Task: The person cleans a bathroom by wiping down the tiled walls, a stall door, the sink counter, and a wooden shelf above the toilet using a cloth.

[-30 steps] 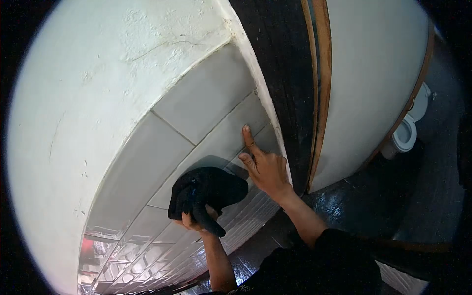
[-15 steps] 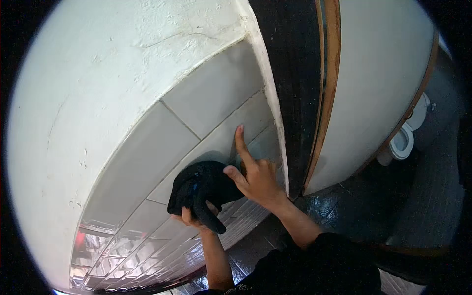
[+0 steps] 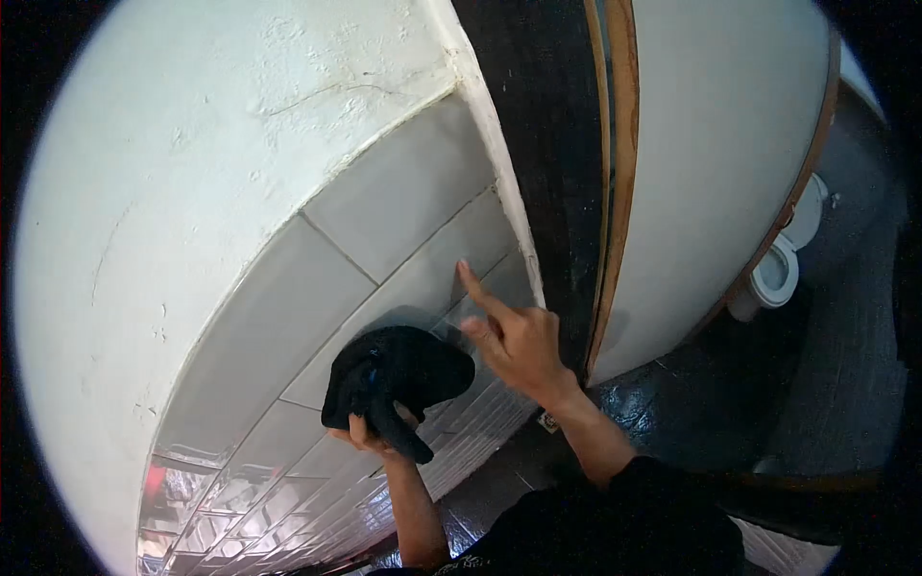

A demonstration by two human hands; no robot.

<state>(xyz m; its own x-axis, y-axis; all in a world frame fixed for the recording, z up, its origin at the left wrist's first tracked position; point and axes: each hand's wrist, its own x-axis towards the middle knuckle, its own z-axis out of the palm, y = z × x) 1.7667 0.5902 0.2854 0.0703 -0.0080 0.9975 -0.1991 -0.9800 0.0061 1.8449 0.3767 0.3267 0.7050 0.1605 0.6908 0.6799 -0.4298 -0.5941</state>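
My left hand (image 3: 365,437) grips a bunched black cloth (image 3: 408,360) from below, close to the tiled wall (image 3: 403,202). One end of the cloth hangs down over the hand, and some of the fingers are hidden behind it. To the right of the cloth is my right hand (image 3: 531,353), with nothing in it. Its index finger points up at a light grey tile and appears to touch it. The thumb stands apart, while the other fingers are curled and partly out of sight.
White painted plaster (image 3: 192,173), cracked and rough, lies above the tiles. A dark door edge (image 3: 538,144) and wooden frame (image 3: 622,144) run along the right. Beyond stands a toilet (image 3: 776,276) on the dark floor (image 3: 711,413).
My right hand's index finger has slid slightly down the tile, and the hand sits a little farther from the cloth. The left hand still holds the cloth. The view has shifted slightly.
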